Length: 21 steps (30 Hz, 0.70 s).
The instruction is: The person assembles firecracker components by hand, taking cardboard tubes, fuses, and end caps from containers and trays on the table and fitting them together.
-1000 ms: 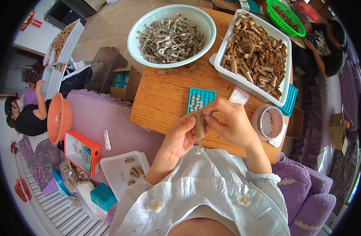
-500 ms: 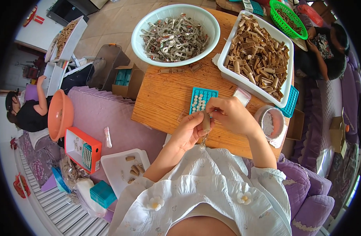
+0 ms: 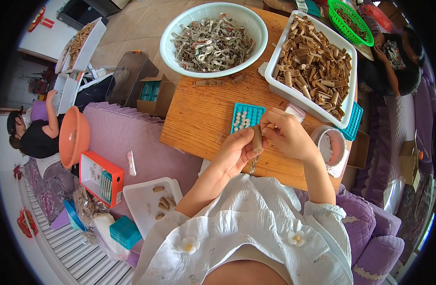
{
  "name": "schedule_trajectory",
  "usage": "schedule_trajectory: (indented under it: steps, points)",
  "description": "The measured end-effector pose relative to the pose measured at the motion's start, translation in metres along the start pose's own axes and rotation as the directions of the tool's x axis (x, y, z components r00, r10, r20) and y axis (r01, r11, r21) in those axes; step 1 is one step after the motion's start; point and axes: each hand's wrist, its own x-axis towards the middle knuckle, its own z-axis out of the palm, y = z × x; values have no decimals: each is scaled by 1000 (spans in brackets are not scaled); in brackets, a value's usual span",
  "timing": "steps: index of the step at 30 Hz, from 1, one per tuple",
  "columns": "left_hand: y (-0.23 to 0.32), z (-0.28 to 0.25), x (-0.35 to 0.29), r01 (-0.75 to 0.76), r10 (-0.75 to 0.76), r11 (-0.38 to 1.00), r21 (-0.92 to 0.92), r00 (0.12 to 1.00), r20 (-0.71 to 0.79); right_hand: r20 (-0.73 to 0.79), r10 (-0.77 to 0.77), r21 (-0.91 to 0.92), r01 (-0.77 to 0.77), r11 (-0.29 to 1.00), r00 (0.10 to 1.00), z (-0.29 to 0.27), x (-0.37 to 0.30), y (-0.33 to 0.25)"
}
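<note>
My left hand [image 3: 235, 153] grips a small brown tube [image 3: 257, 137] held upright over the wooden table [image 3: 203, 114]. A small metal piece [image 3: 252, 165] hangs below it. My right hand [image 3: 289, 135] pinches the top of the same tube. Just beyond the hands lies a teal tray [image 3: 246, 117] of small white pieces. A pale round bowl [image 3: 177, 33] holds many metal clips. A white rectangular tray [image 3: 277, 61] holds many brown tubes.
A small round container [image 3: 329, 146] with white powder sits right of my hands. A white tray [image 3: 137, 202] with several brown tubes, an orange box [image 3: 101, 178] and an orange bowl [image 3: 74, 137] lie at my left. Other people sit at far left and top right.
My hands with the tube have shifted slightly toward the teal tray and come closer together. Nothing else on the table has moved.
</note>
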Motion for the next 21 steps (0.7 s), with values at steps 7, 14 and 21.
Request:
schedule_trajectory:
  steps: [7, 14, 21]
  points:
    - [-7, -6, 3, -23, 25, 996, 87, 1000, -18, 16, 40, 18, -40, 999, 999, 8, -4, 12]
    - [-5, 6, 2, -208, 208, 966, 154, 978, 17, 7, 88, 166, -88, 982, 996, -3, -7, 10]
    - [-20, 22, -10, -830, 852, 215, 515, 417, 316, -271, 340, 603, -116, 790, 900, 11, -61, -3]
